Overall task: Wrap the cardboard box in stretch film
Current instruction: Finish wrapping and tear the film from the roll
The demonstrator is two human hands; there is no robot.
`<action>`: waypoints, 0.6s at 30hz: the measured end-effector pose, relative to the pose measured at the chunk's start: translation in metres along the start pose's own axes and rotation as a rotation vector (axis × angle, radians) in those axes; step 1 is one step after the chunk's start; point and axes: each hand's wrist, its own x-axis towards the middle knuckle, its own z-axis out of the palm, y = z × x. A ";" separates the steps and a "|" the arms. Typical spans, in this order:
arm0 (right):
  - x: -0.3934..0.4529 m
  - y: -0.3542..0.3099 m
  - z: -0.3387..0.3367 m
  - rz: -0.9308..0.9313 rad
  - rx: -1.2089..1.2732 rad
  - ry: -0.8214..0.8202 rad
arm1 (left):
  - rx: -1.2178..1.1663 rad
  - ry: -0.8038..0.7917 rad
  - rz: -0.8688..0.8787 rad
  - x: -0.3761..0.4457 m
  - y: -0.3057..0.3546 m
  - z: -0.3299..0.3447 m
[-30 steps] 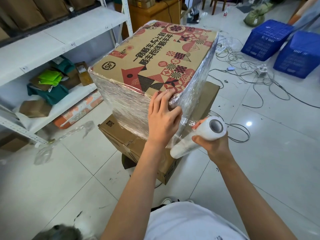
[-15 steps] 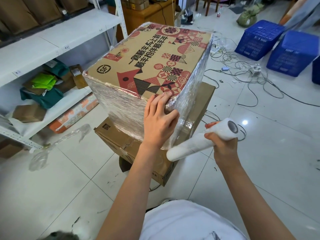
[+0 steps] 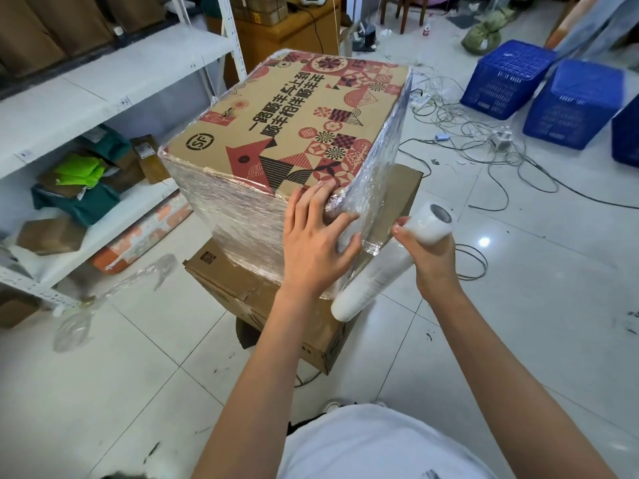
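Cardboard box [image 3: 287,129], "SF" logo and Chinese print, film-wrapped sides, atop plain carton [image 3: 242,288]; left hand [image 3: 311,240] flat on near corner; right hand [image 3: 432,257] grips stretch film roll [image 3: 383,271]; carton's QR label unreadable.

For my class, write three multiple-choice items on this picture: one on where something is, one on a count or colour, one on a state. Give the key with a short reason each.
1. What does the printed cardboard box stand on?
A. a plain cardboard box
B. a shelf
C. a blue crate

2. How many whole blue crates stand side by side at upper right?
A. none
B. two
C. five

3. What does the right hand do?
A. hangs free
B. presses the box
C. grips the stretch film roll

Key: 1 A, the plain cardboard box lies under it; 2 B, blue crates and; 3 C, fingers curl round the stretch film roll, while the left hand presses the box corner.
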 end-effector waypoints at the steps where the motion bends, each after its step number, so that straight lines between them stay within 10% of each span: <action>1: 0.000 0.001 0.001 0.009 0.011 -0.004 | 0.009 -0.009 0.008 -0.001 0.001 0.000; 18: -0.008 0.039 0.021 0.046 -0.356 0.079 | 0.201 0.046 0.033 -0.009 0.001 0.019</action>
